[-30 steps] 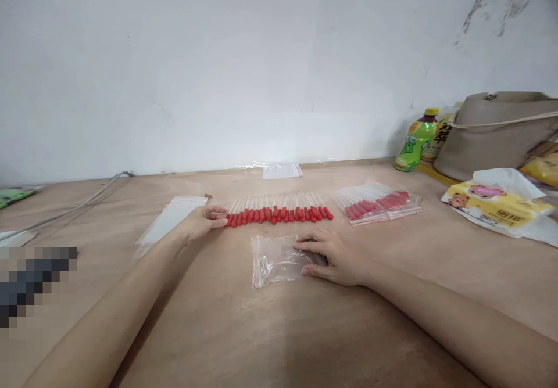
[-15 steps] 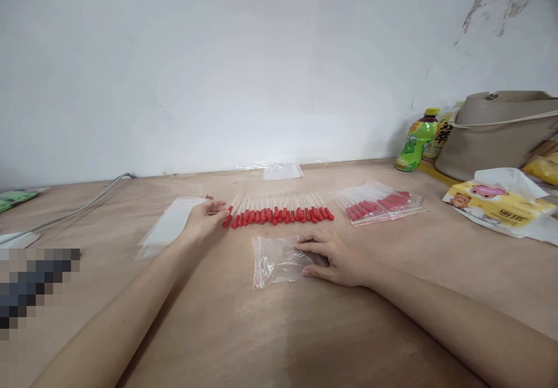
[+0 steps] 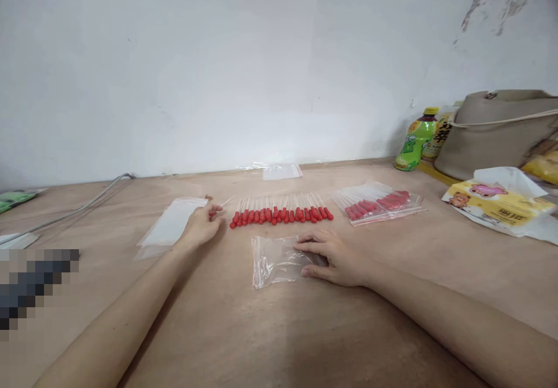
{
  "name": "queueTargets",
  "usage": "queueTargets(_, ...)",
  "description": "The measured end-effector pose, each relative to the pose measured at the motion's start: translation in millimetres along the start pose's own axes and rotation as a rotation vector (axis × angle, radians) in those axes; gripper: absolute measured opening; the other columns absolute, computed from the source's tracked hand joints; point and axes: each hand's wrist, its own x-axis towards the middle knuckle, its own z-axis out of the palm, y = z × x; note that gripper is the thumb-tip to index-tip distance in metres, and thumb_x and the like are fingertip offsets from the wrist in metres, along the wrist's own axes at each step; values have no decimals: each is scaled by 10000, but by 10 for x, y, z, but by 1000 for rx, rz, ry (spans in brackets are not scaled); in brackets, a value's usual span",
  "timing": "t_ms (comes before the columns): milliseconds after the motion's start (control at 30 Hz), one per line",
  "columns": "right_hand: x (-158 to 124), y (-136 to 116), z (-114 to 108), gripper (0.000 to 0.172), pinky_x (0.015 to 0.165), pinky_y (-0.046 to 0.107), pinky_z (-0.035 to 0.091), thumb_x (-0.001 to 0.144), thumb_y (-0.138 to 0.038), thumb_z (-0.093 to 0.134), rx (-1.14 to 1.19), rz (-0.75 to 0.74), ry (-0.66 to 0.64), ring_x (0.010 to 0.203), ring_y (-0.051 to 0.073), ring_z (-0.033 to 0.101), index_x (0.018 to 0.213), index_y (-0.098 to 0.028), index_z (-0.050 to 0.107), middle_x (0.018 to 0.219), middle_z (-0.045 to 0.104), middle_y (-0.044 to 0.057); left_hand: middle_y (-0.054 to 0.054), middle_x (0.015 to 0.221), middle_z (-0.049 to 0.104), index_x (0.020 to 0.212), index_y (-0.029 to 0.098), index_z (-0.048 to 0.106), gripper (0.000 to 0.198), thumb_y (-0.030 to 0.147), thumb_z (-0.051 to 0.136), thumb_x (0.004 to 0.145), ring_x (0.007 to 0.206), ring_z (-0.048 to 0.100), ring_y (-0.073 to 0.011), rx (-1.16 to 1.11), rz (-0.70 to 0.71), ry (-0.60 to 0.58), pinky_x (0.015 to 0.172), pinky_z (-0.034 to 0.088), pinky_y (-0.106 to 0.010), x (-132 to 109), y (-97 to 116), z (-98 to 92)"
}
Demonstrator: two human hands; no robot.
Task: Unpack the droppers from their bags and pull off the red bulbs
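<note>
Clear plastic zip bag [image 3: 274, 260] lies flat on the wooden bench [image 3: 244, 330], nearest the camera, and the right hand [image 3: 335, 255] rests on its right end, fingers loosely spread, pinning it down. A bit further out, the left hand [image 3: 201, 224] pinches one red-tipped dropper [image 3: 220, 207] between its fingertips, just left of the row of droppers [image 3: 281, 209]. Stack of empty bags [image 3: 170, 225] lies beside that hand. Filled bags [image 3: 377, 203] lie to the right, green bottle [image 3: 414, 139] and beige bag [image 3: 497, 126] stand by the wall.
</note>
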Motion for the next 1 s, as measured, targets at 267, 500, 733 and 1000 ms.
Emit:
queueTargets(267, -2, 1, -4, 485, 930, 391, 370, 795, -494, 524, -5, -5, 2, 1077, 221, 469, 1211, -244, 517, 1182, 521, 84, -120, 902, 641, 1086, 139, 542, 380, 269, 478, 735, 951, 566, -294, 175, -6, 68, 837, 413, -388, 27, 40, -48)
queueTargets(500, -1, 5, 4, 487, 940, 390, 362, 792, -502, 523, -8, 3, -4, 1085, 219, 464, 1205, -244, 521, 1182, 521, 78, -45, 821, 660, 990, 182, 576, 344, 393, 499, 729, 774, 610, -209, -20, -38, 148, 697, 448, -285, -93, 345, -137)
queueTargets(733, 0, 1, -1, 480, 947, 385, 358, 791, -489, 531, -6, 12, -15, 1090, 215, 458, 1208, -251, 517, 1188, 517, 67, -15, 714, 649, 845, 193, 618, 305, 433, 552, 669, 636, 590, -168, -268, -88, 136, 593, 424, -257, -163, 481, 94)
queueTargets(1000, 2, -11, -1, 461, 939, 378, 361, 794, -465, 539, -6, 11, -5, 1081, 212, 464, 1195, -238, 529, 1176, 524, 72, -25, 780, 650, 827, 177, 627, 351, 483, 481, 739, 734, 594, -173, -389, -83, 183, 698, 426, -265, -164, 399, 157)
